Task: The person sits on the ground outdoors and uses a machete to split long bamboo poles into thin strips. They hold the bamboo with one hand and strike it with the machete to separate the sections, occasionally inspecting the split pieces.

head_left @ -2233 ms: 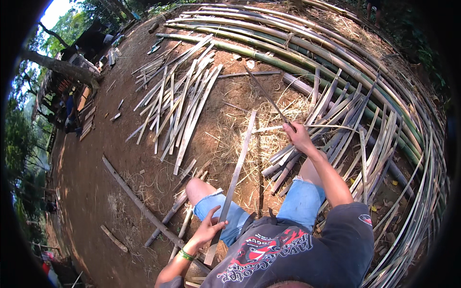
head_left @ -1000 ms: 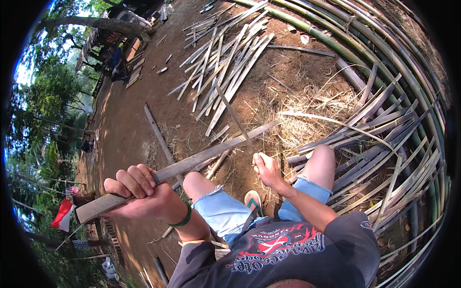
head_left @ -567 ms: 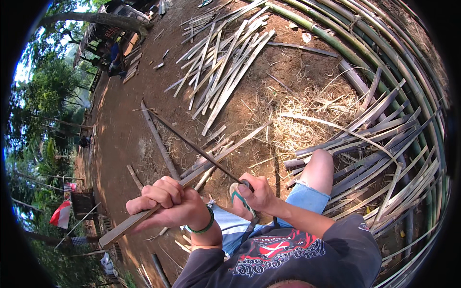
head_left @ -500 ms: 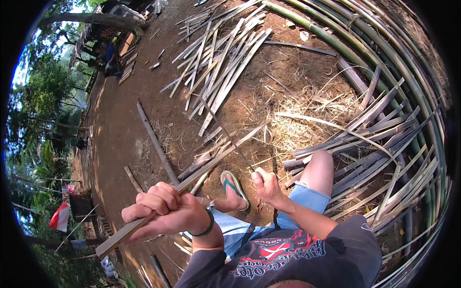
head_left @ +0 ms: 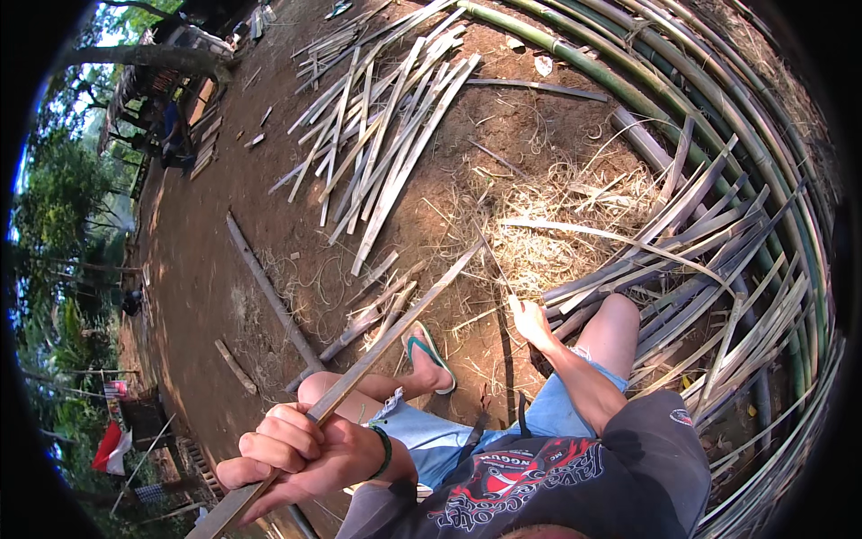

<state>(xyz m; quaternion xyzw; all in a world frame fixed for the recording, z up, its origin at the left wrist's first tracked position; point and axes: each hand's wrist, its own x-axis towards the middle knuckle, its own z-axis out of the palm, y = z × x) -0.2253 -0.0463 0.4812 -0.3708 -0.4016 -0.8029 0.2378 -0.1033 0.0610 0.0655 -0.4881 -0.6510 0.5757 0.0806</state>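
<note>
My left hand [head_left: 301, 454] is wrapped round a long flat bamboo strip [head_left: 386, 346], which slants from the lower left up towards the middle. In my right hand [head_left: 532, 323], closed on its handle, is a knife [head_left: 496, 264] with a thin dark blade seen nearly edge-on. The blade points away from me and its tip lies close to the strip's far end; whether they touch I cannot tell. Pale curled shavings [head_left: 548, 247] are heaped on the ground beyond the knife.
Cut bamboo strips [head_left: 395, 135] lie in a pile ahead. Dark split pieces [head_left: 664, 314] crowd my right leg, with long green poles [head_left: 593, 63] curving behind them. A pole [head_left: 269, 292] rests at the left. Another person [head_left: 175, 130] is far off at a shelter.
The blade crossed the strip farther down before; now it is by the strip's far end. My right hand has moved forward and right. My left hand and the strip have shifted lower.
</note>
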